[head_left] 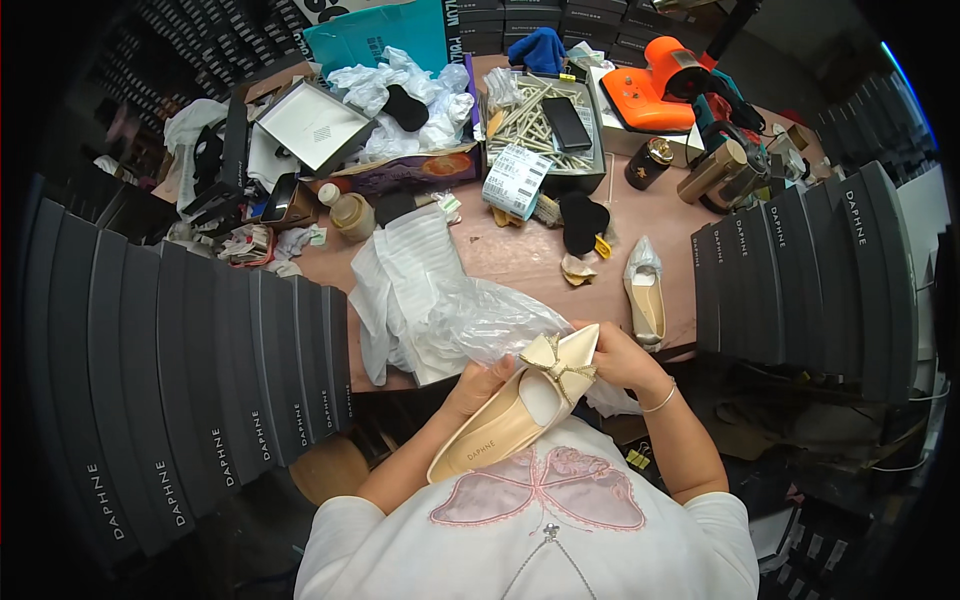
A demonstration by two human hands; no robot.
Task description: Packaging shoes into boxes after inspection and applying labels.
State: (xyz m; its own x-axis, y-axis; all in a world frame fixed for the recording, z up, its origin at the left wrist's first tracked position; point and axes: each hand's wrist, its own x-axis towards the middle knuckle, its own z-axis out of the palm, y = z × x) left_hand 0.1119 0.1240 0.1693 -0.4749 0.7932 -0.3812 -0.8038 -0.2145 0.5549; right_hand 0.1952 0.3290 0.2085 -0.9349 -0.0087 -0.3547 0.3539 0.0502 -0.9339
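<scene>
- Brown wooden worktable (520,255), cluttered throughout.
- 1 cream pointed shoe (646,297) near right edge.
- White crumpled wrapping paper (415,290) at front.
- Orange handheld machine (655,85) at back right.
- Black shoe-box stacks (800,275) at right.

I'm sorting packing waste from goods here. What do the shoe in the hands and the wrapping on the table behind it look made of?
Shoe: looks like smooth cream leather or faux leather with a soft sheen; the pictures cannot settle which. Its bow looks to be the same material, with a glittery edge. Wrapping: thin, crinkled, translucent plastic film, beside what looks like white ribbed foam sheet.

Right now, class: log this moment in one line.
left hand: holds cream shoe | right hand: at toe bow | second shoe: on table
</scene>
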